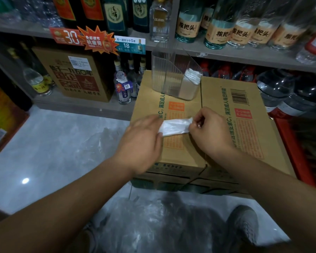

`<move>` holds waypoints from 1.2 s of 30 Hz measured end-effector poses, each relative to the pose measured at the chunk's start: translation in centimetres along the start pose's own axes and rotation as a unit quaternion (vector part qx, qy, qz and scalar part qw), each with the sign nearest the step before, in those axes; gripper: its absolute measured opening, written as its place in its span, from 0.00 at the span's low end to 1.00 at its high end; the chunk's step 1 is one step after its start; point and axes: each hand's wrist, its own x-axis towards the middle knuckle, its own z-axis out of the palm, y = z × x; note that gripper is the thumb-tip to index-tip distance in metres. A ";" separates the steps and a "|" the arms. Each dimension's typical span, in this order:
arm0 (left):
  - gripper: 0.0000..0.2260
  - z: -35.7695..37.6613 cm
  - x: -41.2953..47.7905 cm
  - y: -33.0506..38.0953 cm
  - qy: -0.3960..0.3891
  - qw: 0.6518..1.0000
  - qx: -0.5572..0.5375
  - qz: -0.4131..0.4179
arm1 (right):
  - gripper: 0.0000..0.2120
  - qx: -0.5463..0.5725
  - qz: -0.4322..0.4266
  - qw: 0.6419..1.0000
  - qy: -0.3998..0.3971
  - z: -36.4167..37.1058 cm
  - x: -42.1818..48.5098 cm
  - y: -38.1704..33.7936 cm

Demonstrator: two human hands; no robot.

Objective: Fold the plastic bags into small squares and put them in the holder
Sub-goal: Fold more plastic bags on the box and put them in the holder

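A white plastic bag, folded into a narrow strip, lies across the top of a cardboard box. My left hand holds its left end, the fingers blurred. My right hand pinches the strip's right end between thumb and fingers. At the back of the box stands a clear ribbed holder. Its right compartment contains several folded white bags; its left compartment looks empty.
More loose clear plastic bags lie on the grey floor by my shoes. Shelves of liquor bottles and a brown carton stand behind the box. Large water jugs and a red crate are at the right.
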 end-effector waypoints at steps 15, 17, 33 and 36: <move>0.38 1.8 -1.1 0.1 -0.135 0.974 0.183 0.007 | 0.10 -0.114 -0.024 0.993 0.020 -0.8 0.0 0.5; 0.38 1.9 -1.1 0.2 -0.135 0.974 0.182 0.004 | 0.13 -0.096 -0.148 0.984 0.025 -1.1 -0.9 -0.2; 0.27 0.1 -1.7 -2.0 -0.046 0.995 0.027 0.078 | 0.34 -0.176 -0.216 0.920 -0.275 -1.7 -2.6 1.3; 0.25 -0.3 -2.0 -2.4 -0.055 0.994 0.022 0.093 | 0.29 -0.172 -0.228 0.929 -0.234 -2.4 -2.3 1.1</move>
